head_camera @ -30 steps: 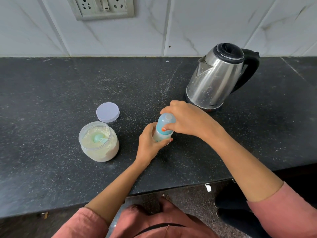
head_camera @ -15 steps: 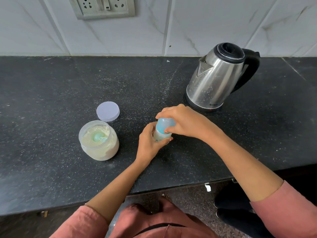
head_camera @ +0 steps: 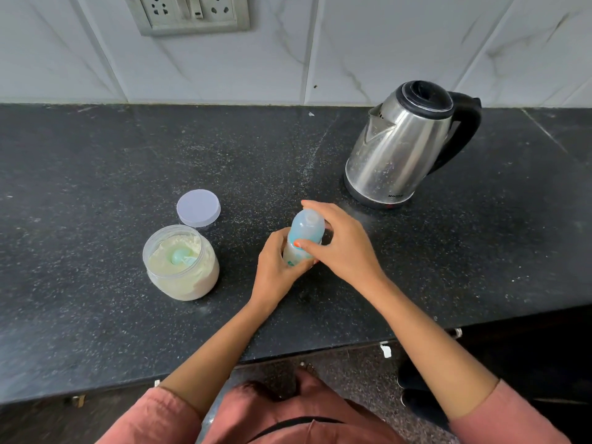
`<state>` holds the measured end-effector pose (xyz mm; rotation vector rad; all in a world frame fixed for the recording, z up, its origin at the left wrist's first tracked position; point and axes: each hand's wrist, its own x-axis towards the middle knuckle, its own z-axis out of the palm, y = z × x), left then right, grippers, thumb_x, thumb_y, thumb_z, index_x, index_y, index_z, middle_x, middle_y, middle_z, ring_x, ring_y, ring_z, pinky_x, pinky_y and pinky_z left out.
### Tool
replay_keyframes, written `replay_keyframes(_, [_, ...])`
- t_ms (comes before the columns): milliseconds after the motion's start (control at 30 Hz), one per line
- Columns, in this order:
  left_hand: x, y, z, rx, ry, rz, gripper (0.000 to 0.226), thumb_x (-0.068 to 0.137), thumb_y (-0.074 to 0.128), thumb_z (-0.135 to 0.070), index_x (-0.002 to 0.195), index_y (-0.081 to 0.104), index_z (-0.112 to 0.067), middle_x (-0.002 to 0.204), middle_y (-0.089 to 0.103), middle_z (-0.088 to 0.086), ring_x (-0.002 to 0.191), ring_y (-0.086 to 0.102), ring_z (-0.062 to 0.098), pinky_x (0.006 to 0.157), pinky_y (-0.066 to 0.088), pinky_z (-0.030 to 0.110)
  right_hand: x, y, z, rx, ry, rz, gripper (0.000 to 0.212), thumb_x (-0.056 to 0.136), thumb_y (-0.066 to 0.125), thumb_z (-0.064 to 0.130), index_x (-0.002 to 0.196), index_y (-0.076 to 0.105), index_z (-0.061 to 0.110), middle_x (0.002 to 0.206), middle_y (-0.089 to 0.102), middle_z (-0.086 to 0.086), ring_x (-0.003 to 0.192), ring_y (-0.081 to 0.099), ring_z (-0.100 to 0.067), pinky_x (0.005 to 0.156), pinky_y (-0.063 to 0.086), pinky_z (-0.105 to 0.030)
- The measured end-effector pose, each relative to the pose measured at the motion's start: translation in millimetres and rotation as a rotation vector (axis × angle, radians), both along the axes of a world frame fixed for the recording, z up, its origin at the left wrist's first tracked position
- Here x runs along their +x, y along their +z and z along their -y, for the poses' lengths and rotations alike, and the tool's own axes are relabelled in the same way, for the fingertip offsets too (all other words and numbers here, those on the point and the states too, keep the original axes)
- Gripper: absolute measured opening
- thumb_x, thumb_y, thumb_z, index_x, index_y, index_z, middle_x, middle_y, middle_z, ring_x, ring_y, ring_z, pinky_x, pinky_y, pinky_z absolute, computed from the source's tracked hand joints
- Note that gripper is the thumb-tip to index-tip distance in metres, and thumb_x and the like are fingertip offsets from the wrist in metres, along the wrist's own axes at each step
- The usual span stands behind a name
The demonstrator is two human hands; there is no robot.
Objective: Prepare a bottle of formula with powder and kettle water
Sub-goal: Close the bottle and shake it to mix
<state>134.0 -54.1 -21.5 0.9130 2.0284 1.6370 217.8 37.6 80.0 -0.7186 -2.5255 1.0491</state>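
A small baby bottle with a pale blue cap stands on the black counter, near its middle. My left hand wraps around the bottle's lower body. My right hand grips the blue cap from the right, thumb in front and fingers behind. An open clear jar of cream formula powder sits to the left with a teal scoop lying in the powder. A steel kettle with a black lid and handle stands at the back right.
The jar's round pale lid lies flat just behind the jar. A wall socket panel is on the tiled wall above. The counter's front edge runs just in front of my body.
My right hand has shifted its hold around the bottle's cap, fingers now spread further round it. The bottle stays in place in my left hand.
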Motion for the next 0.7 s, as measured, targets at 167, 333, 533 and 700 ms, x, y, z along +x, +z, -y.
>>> replay_keyframes(167, [-9, 3, 8, -0.081, -0.144, -0.081, 0.067, 0.069, 0.079, -0.015, 0.123, 0.040, -0.029, 0.119, 0.049, -0.011, 0.106, 0.044, -0.016, 0.084, 0.033, -0.001, 1, -39, 8, -0.326, -0.094, -0.099, 0.073, 0.063, 0.081, 0.016, 0.124, 0.044, 0.030, 0.112, 0.053, 0.020, 0.106, 0.050, -0.001, 0.084, 0.037, -0.001])
replay_keyframes(333, [-25, 7, 26, -0.268, -0.273, -0.213, 0.092, 0.069, 0.081, -0.017, 0.143, 0.026, -0.013, 0.147, 0.032, -0.001, 0.136, 0.025, 0.008, 0.112, 0.019, 0.019, -7, -62, 3, -0.413, -0.175, -0.094, 0.065, 0.065, 0.080, 0.019, 0.122, 0.050, 0.019, 0.110, 0.058, 0.008, 0.105, 0.055, -0.009, 0.081, 0.045, -0.016])
replay_keyframes(533, [-31, 4, 39, -0.432, -0.243, -0.298, 0.082, 0.085, 0.065, -0.016, 0.148, 0.013, -0.011, 0.156, 0.015, 0.006, 0.145, 0.001, 0.016, 0.113, -0.002, 0.025, -7, -77, 3, -0.384, -0.134, -0.149, 0.059, 0.063, 0.081, 0.013, 0.114, 0.052, 0.019, 0.101, 0.059, 0.008, 0.093, 0.056, -0.004, 0.071, 0.040, 0.002])
replay_keyframes(700, [-28, -6, 39, -0.544, -0.121, -0.500, 0.063, 0.097, 0.044, -0.026, 0.148, 0.012, -0.010, 0.158, 0.009, 0.005, 0.146, -0.001, 0.017, 0.113, -0.007, 0.028, -3, -69, -7, -0.472, -0.273, -0.277, 0.042, 0.064, 0.081, 0.012, 0.100, 0.059, 0.019, 0.096, 0.066, 0.006, 0.086, 0.062, -0.002, 0.074, 0.051, -0.015])
